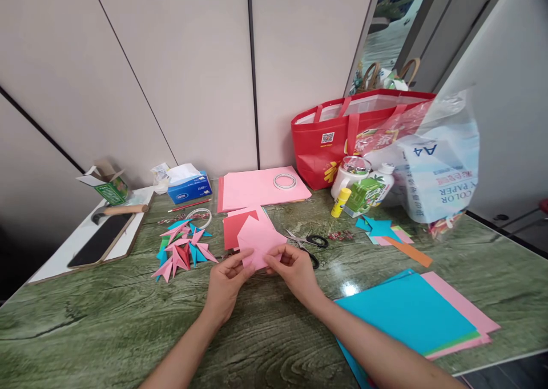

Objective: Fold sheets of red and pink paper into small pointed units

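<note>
Both hands hold a partly folded pink paper (259, 239) just above the green table (107, 320). My left hand (226, 283) pinches its lower left edge. My right hand (295, 270) pinches the lower right edge, fingers curled onto the sheet. The paper's point faces away from me. A red sheet (233, 229) lies flat right behind it. Black-handled scissors (309, 243) rest just right of the paper.
A pile of folded pink, red and blue paper pieces (182, 249) lies at left. Blue and pink sheets (411, 312) lie stacked at right. Behind are a pink paper stack with a tape roll (285, 181), tissue box (188, 186), glue stick (341, 202), red bag (338, 140), A4 paper pack (436, 172).
</note>
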The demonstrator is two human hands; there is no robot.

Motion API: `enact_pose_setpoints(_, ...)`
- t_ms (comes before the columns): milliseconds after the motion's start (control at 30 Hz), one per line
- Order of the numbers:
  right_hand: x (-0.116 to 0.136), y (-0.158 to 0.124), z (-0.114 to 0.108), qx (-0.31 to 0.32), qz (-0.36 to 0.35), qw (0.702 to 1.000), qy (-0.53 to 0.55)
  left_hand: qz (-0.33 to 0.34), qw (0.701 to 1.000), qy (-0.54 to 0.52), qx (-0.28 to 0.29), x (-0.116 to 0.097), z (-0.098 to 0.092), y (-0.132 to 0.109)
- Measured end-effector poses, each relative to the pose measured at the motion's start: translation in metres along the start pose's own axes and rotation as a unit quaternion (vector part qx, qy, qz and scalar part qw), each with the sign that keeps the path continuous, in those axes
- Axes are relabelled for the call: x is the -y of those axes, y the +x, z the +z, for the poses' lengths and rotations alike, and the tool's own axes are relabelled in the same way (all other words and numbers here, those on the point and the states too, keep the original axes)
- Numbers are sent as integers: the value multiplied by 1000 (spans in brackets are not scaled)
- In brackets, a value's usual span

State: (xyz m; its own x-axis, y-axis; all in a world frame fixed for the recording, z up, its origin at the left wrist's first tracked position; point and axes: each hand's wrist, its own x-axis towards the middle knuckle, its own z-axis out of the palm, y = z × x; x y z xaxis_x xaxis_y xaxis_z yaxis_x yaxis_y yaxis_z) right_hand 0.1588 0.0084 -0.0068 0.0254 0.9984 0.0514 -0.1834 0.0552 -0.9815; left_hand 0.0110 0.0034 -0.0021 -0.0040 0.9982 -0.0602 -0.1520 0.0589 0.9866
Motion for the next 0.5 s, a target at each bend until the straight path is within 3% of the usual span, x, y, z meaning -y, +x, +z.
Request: enact_pose_setpoints(500, 0, 0, 0, -11, -6, 1000, 19, -21, 999, -14, 27, 0, 1, -2)
